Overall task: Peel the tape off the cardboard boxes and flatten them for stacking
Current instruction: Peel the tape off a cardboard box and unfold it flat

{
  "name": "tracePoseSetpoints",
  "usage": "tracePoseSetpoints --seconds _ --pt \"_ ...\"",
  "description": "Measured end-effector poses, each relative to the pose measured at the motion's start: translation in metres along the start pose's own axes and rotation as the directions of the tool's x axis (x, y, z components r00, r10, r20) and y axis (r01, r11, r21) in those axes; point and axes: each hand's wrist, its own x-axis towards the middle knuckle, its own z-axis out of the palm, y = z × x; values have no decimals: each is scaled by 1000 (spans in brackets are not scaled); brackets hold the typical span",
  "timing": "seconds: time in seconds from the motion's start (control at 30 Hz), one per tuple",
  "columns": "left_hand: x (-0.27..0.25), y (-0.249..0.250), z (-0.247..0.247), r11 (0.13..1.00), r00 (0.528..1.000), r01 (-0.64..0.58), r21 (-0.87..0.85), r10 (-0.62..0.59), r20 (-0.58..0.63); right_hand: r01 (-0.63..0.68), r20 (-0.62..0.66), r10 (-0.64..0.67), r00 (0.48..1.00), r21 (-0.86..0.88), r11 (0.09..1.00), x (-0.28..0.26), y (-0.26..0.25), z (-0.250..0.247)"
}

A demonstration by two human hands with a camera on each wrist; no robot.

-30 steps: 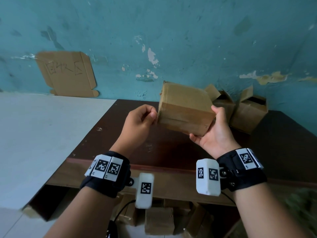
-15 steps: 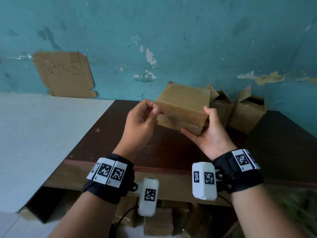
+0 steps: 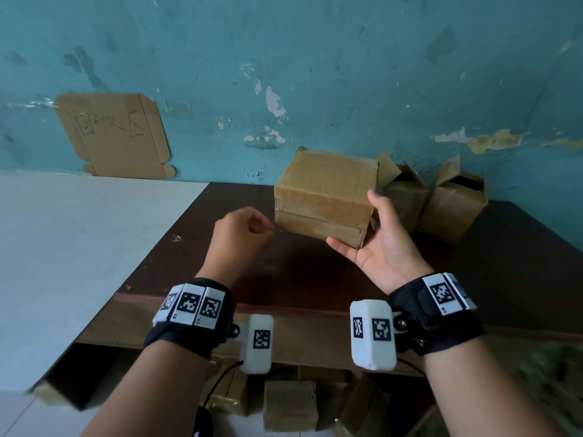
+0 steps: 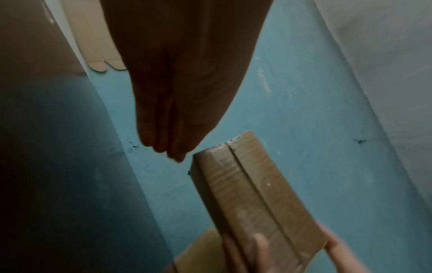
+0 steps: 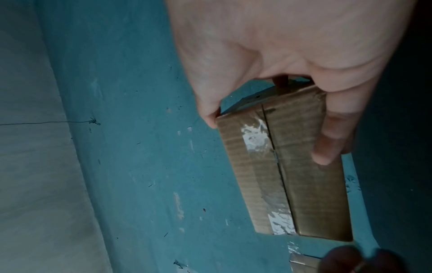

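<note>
Head view: a closed brown cardboard box (image 3: pixel 325 200) is held up above the dark table (image 3: pixel 202 263), cupped at its right end by the right hand (image 3: pixel 380 247), with the thumb up its side and the fingers underneath. A seam is seen running across the near face, and the surface looks scuffed and shiny. The left hand (image 3: pixel 239 234) is kept just left of the box, fingers curled in with the tips pinched together; whether a bit of tape is caught there can't be told. Two opened boxes (image 3: pixel 441 203) are parked by the teal wall (image 3: pixel 347 74).

Left wrist view: the left hand (image 4: pixel 173 103) is seen dark, fingers bunched together, just off the box corner (image 4: pixel 247 194).

Right wrist view: the box (image 5: pixel 285 166) is gripped by the right hand (image 5: pixel 280 64), and shiny tape (image 5: pixel 257 140) is seen along the flap seam, wrinkled and patchy.
</note>
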Motion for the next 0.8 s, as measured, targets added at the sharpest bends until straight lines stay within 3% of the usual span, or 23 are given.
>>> tracePoseSetpoints --seconds 0.1,0.27,0.47,0.8 --pt "-1 -11 7 978 971 -50 202 1 237 -1 2 1 1000 -14 1000 -1 -1 -1" --pt "-2 -7 10 920 934 -103 378 -41 355 -7 6 7 1000 -27 1000 -3 -2 -1" --pt "-4 -4 6 900 940 -46 434 -108 323 -8 5 8 1000 -37 999 -3 -3 -1" --pt "-3 -6 7 943 941 -21 331 -93 326 -4 18 5 1000 -62 998 -4 -3 -1"
